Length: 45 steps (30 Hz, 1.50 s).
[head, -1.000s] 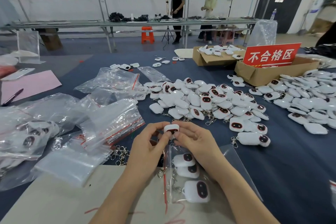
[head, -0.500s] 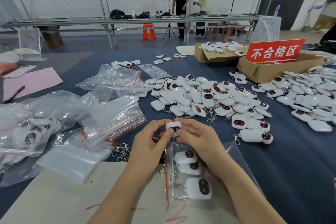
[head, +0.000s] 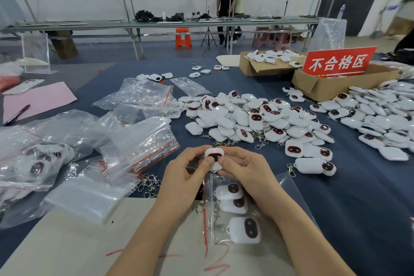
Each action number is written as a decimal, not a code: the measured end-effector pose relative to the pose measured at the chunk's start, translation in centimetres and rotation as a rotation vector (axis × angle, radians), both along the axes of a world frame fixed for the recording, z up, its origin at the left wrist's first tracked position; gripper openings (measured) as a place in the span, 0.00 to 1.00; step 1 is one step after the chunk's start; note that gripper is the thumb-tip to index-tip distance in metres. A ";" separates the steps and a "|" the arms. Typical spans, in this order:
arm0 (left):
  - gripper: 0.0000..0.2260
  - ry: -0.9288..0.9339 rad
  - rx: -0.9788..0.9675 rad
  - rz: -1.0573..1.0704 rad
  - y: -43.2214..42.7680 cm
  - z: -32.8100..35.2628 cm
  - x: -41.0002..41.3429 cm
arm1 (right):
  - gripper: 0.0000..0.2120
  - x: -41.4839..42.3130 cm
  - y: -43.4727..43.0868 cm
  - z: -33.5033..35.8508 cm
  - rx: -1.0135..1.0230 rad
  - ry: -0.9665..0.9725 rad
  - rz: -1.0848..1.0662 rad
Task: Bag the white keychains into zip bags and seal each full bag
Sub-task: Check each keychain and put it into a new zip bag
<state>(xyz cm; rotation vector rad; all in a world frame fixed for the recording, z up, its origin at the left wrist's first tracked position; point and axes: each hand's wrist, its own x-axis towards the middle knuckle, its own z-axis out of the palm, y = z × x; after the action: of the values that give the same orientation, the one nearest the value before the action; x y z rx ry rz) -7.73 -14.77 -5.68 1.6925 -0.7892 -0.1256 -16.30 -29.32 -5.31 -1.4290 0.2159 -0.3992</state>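
Left hand (head: 183,177) and right hand (head: 244,170) fingers pinching one white keychain (head: 214,156), seemingly at zip bag (head: 235,213) mouth, near surface's front edge

We are showing bare forearms, and our left hand (head: 186,177) and right hand (head: 246,175) are showing short, plain nails.

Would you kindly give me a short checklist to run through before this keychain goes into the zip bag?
1. Grip on the held keychain: left hand and right hand both pinch it: ok.
2. Zip bag lies flat beneath the hands: ok.
3. Bag mouth open: cannot tell, the hands cover it.
4. Room left in the bag: three bagged keychains inside, space seems left: ok.
5. Held keychain's clasp free of tangles: cannot tell, hidden.
6. Loose pile at hand for the next pick: ok.
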 end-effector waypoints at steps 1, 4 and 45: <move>0.10 0.003 -0.002 -0.004 0.0 0.0 0.0 | 0.13 0.0 0.0 0.0 -0.003 0.001 0.000; 0.10 0.023 -0.006 -0.004 0.0 0.0 0.0 | 0.13 0.0 0.1 0.1 -0.009 0.003 0.000; 0.19 0.135 -0.148 -0.067 -0.2 -0.1 -0.1 | 0.14 -0.1 0.1 0.0 -0.113 -0.083 0.015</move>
<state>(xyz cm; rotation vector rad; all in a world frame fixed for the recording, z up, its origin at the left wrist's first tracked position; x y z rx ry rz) -7.85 -14.95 -5.82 1.5020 -0.7359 -0.2204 -16.40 -29.22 -5.35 -1.5203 0.1171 -0.4630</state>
